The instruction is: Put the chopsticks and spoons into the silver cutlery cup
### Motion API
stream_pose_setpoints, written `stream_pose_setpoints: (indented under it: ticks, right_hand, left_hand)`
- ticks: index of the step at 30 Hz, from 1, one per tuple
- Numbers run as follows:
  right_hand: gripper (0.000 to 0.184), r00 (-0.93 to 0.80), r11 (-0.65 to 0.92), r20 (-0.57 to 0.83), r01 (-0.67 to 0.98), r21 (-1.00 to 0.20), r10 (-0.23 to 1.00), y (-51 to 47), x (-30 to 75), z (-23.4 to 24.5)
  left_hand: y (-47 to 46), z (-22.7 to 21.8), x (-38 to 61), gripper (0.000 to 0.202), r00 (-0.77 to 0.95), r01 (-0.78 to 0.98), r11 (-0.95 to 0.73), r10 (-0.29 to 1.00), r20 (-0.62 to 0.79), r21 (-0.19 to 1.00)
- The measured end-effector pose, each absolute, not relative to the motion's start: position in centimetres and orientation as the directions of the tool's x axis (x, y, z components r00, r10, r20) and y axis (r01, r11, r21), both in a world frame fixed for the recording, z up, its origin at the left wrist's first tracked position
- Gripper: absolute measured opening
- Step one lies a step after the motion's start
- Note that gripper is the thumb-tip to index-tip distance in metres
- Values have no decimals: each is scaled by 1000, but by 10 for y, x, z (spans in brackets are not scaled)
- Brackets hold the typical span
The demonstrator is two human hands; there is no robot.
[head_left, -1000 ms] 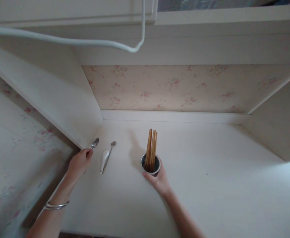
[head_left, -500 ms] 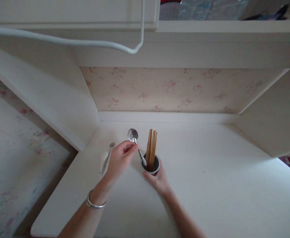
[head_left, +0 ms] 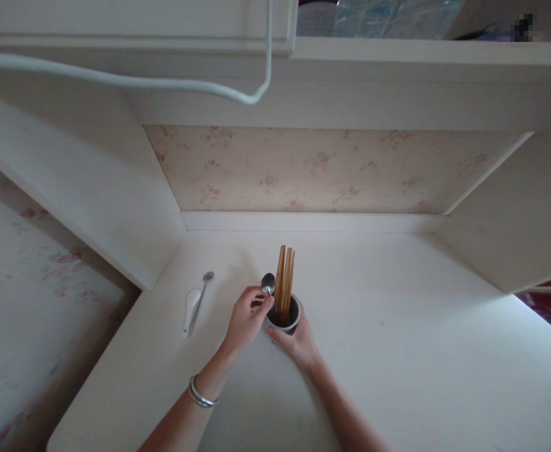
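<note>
My left hand (head_left: pixel 250 317) pinches a metal spoon (head_left: pixel 268 284) just below its bowl, at the left rim of a cup (head_left: pixel 283 328). The spoon's bowl points up, and its handle is hidden behind my fingers and the cup's rim. Several wooden chopsticks (head_left: pixel 285 282) stand upright in the cup. Wrapped round the cup's right and near side is my right hand (head_left: pixel 299 342). To the left on the table lie a white soup spoon (head_left: pixel 190 309) and a long-handled metal spoon (head_left: pixel 200 304), side by side.
The white tabletop (head_left: pixel 379 376) is bounded by a left side panel (head_left: pixel 115 201), a right panel (head_left: pixel 506 226) and a back wall with floral paper (head_left: pixel 294 169). Above hang a cabinet (head_left: pixel 129 22) and a white bar (head_left: pixel 162 83).
My left hand has moved right and slightly down, lowering the spoon into the cup beside the chopsticks. The two spoons on the table are now uncovered. My right hand still holds the cup.
</note>
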State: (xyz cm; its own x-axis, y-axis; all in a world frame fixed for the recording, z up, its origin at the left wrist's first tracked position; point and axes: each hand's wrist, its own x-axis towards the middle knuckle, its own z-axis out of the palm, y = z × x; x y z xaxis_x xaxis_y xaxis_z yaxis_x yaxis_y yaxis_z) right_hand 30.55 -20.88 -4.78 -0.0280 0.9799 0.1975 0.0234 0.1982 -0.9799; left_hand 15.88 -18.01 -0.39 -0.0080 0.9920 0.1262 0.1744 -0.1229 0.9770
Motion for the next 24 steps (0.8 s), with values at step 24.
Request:
stream_pose_setpoints:
  ticks: [24]
  right_hand:
    - [40, -17, 512, 573, 473, -717, 819, -250, 318, 35]
  left_hand:
    - [-193, -29, 170, 78, 289, -177, 8, 956, 45, 984]
